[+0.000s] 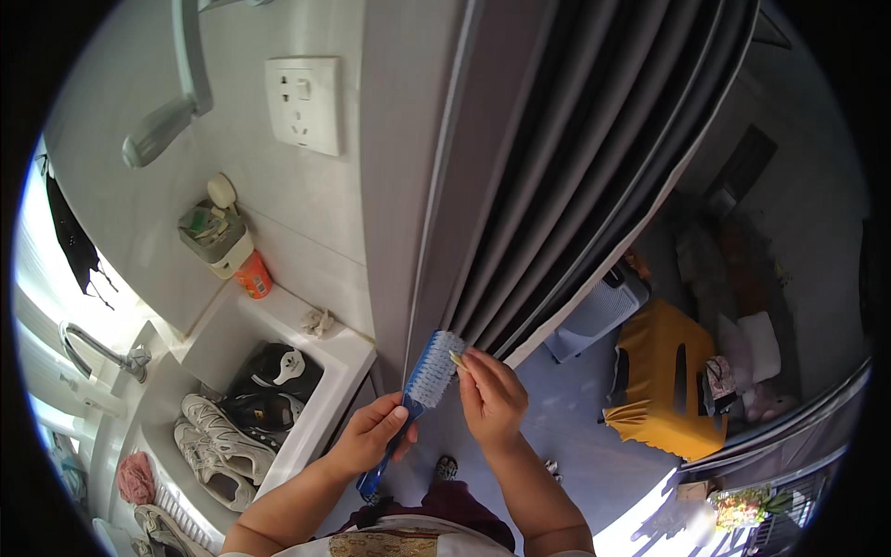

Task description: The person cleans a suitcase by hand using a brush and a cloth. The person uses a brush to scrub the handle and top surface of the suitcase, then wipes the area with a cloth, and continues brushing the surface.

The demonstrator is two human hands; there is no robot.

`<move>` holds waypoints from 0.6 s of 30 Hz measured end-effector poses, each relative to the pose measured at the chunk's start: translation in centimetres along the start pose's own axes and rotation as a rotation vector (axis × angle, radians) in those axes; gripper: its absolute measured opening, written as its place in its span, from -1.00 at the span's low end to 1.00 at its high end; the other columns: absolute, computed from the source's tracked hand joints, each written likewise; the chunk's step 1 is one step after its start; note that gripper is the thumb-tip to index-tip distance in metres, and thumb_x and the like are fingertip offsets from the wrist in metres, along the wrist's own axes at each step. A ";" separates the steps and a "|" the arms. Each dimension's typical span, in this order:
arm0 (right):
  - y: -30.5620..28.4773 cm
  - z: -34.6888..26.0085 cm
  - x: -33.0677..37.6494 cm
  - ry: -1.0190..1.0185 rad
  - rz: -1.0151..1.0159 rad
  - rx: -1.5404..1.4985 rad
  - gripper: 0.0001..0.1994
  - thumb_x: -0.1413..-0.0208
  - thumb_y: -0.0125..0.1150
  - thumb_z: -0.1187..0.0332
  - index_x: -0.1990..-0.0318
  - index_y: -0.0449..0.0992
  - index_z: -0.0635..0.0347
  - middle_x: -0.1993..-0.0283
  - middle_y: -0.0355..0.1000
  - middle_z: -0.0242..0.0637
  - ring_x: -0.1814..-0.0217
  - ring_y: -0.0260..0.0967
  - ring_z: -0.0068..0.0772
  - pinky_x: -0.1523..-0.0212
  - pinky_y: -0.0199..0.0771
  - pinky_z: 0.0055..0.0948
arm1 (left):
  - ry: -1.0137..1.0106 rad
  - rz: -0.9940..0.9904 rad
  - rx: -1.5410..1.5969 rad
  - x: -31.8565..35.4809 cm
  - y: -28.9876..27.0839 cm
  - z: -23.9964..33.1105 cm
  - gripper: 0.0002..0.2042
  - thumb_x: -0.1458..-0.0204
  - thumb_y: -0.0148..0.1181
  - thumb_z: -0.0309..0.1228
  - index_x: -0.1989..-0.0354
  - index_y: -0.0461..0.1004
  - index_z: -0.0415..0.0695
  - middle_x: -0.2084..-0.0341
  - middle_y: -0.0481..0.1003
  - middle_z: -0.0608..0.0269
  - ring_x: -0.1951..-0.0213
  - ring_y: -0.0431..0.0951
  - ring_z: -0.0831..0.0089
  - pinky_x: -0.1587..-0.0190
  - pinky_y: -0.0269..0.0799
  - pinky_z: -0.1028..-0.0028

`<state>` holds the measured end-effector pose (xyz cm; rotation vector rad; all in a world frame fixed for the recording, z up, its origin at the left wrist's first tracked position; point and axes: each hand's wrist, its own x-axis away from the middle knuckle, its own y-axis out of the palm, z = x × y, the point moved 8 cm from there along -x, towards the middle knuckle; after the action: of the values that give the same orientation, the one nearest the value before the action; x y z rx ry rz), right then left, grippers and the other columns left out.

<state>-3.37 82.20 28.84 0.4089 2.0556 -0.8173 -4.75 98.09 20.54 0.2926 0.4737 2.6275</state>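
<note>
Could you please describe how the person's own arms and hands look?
The left hand and right hand are bare, with no gloves, rings or watches visible. Both forearms are uncovered; a white top with a gold patterned panel shows between them.

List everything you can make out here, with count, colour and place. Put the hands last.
Brush: one, blue with pale bristles, lower centre
Small piece: one, yellowish, at the bristles
Sink: one, white, left
Light shoes: at least two, off-white, in the sink
Dark footwear: at least two pieces, black, in the sink
Faucet: one, silver, far left
Container: one, orange, sink's far corner
Cloth: one, pink, lower left
Socket plate: one, white, wall
Curtain: one, dark grey, upper centre
Suitcase: one, blue-grey, right of centre
Covered object: one, yellow, right
Other items: too unclear to count
Left hand: one, bare, gripping the brush handle
Right hand: one, bare, pinching the small piece
</note>
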 end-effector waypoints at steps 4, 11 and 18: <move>-8.4 6.9 2.4 -0.048 -0.017 0.349 -0.72 0.06 0.24 0.66 0.12 0.55 0.33 0.07 0.48 -0.10 0.18 0.50 -0.19 0.25 0.58 -0.37 | -0.116 -0.219 -0.077 -7.7 9.6 -4.5 -0.68 -0.33 -0.19 -0.27 -0.01 0.32 -0.29 0.48 0.43 0.26 0.61 0.35 0.57 0.53 0.29 0.60; -22.1 19.2 6.1 -0.125 -0.042 0.608 -0.69 0.10 0.29 0.63 0.12 0.51 0.37 0.11 0.44 -0.12 0.28 0.48 -0.22 0.33 0.56 -0.44 | -0.355 -0.371 0.009 -20.1 26.2 -13.1 -0.69 -0.33 -0.15 -0.25 -0.03 0.34 -0.22 0.51 0.43 0.29 0.66 0.34 0.59 0.60 0.26 0.59; -31.7 30.9 5.8 -0.006 -0.018 0.632 -0.65 0.17 0.28 0.66 0.12 0.51 0.37 0.10 0.46 -0.10 0.30 0.48 -0.24 0.35 0.55 -0.42 | -0.473 -0.489 0.007 -28.8 37.0 -16.3 -0.74 -0.32 -0.13 -0.25 0.14 0.34 -0.22 0.53 0.42 0.24 0.67 0.32 0.54 0.58 0.27 0.52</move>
<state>-5.57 37.93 23.99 0.7264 1.7590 -1.4764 1.34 49.04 15.85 0.6848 0.3369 1.9975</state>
